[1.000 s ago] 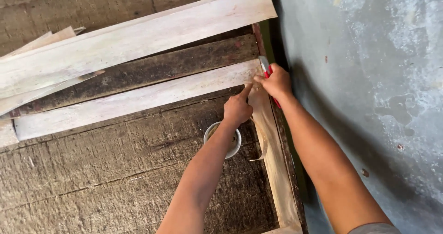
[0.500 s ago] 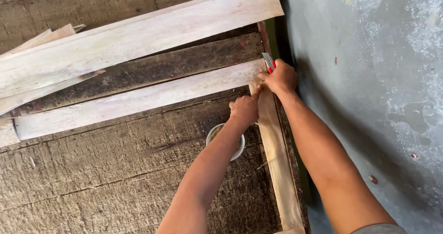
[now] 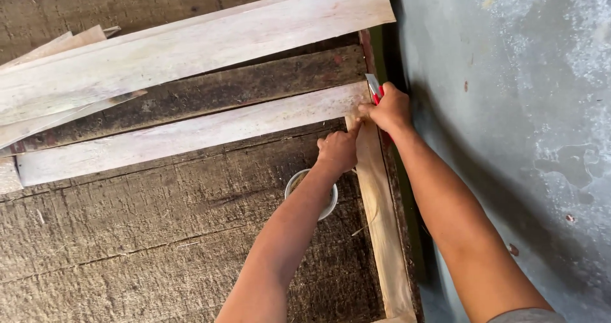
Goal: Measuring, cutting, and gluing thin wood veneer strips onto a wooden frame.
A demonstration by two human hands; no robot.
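Head view, joint of two pale boards w/ both hands at work. Step in hand, judged: fixing the end of the pale cross plank (image 3: 191,132) onto the pale side rail (image 3: 382,215) at their corner. R. hand (image 3: 389,110) was clenched in a full grip around a red-handled tool w/ a grey metal tip (image 3: 374,87), the tip showing just above the fist; kind of tool could not be told. L. hand (image 3: 337,150) sat just below-left of the R. grip, fingers curled, fingertips pinched at the joint and touching the R. hand; whether it held a small fastener could not be told. A round white tub (image 3: 310,194) stood directly under the L. forearm, near the grip, partly hidden. Dark weathered plank floor (image 3: 127,246) lay left of and below the grips; a wider pale board (image 3: 191,49) lay well above; a grey wall (image 3: 509,106) ran close along the R. side. Next move, judged: would call for steady hold of the joint by the L. grip while the tool worked at the corner, w/ fingertips kept out of its path.
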